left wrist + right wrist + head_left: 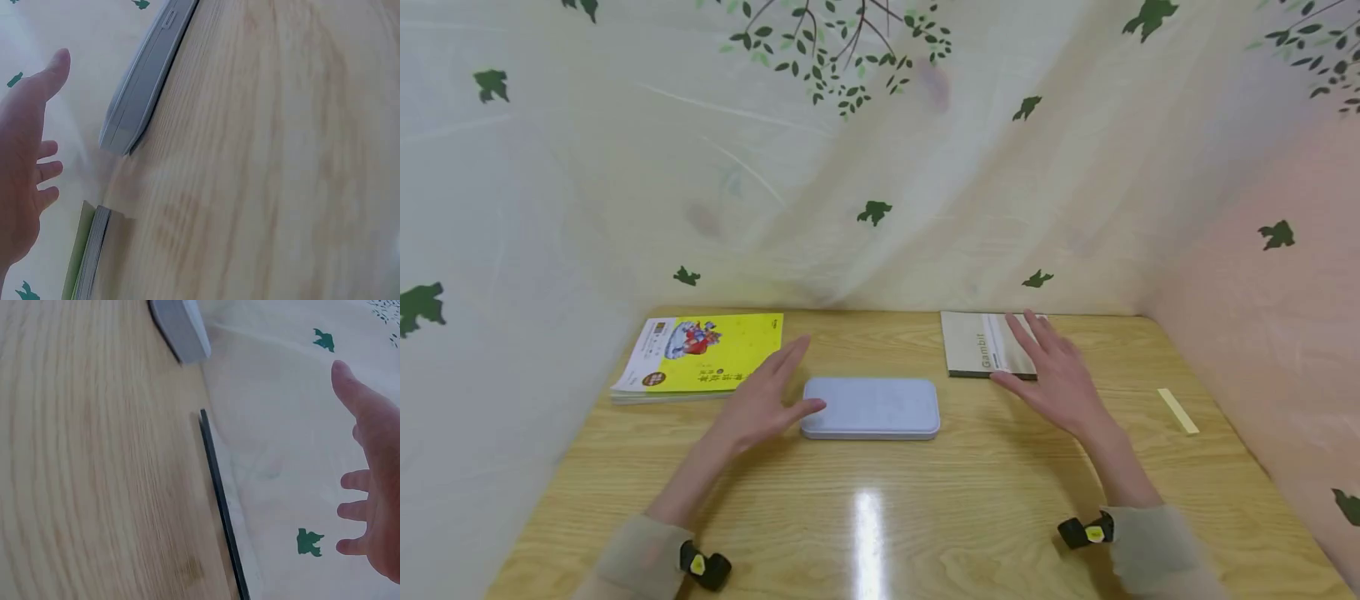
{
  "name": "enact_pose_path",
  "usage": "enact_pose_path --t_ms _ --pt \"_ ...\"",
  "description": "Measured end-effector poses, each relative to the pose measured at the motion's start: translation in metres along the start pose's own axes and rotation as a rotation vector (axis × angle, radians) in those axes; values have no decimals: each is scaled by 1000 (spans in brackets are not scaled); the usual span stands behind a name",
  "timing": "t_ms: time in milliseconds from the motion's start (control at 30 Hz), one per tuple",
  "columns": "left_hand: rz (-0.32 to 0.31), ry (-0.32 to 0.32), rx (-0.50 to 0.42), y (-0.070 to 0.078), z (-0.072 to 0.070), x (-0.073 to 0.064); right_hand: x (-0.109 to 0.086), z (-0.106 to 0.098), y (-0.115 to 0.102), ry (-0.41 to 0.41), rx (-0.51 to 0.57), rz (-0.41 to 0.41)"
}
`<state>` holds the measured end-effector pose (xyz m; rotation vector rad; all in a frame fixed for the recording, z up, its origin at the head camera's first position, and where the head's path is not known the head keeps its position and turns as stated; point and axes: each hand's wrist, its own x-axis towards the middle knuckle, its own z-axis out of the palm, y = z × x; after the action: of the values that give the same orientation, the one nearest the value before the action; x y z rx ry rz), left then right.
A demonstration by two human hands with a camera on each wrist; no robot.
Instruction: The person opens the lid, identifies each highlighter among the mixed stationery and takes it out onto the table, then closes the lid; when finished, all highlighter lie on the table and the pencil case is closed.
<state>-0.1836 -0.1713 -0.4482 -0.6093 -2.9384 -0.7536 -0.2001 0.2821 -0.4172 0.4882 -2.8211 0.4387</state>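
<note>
A flat, pale blue-grey case (871,408) with rounded corners lies at the middle of the table; its side (142,87) bears a small catch. My left hand (760,412) hovers at the case's left end, fingers spread, thumb overlapping its edge from above in the head view. In the left wrist view that hand (22,156) appears apart from the case. My right hand (1060,387) is held over a beige "Gambit" notepad (966,342), covering part of it. Its fingers are extended and spread, and a gap shows between the hand (381,462) and the notepad's dark edge (220,494).
At the back left lies a stack of books with a yellow cover (745,342), close to my left fingers. A pale yellow strip (1177,411) is on the table at the right. A leaf-patterned cloth (880,167) hangs along the back and sides.
</note>
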Motion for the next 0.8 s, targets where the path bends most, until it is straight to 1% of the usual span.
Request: enact_pose_path --t_ms 67,133,233,367,433,600,800 --pt "4 -5 3 1 2 1 3 3 -4 13 34 -2" --pt "6 -8 26 2 5 1 5 6 -9 20 68 -5" --pt "-8 -24 41 3 9 0 8 10 -17 16 117 -6" --pt "-47 -68 14 7 14 -2 11 15 -30 -9 169 1" --pt "-58 -84 -3 9 17 -2 12 18 -37 -23 184 -8" --pt "-73 -104 -15 14 21 -1 14 26 -54 -55 194 -62" --pt "-70 -146 -10 12 25 -2 15 38 -76 -121 185 -144"
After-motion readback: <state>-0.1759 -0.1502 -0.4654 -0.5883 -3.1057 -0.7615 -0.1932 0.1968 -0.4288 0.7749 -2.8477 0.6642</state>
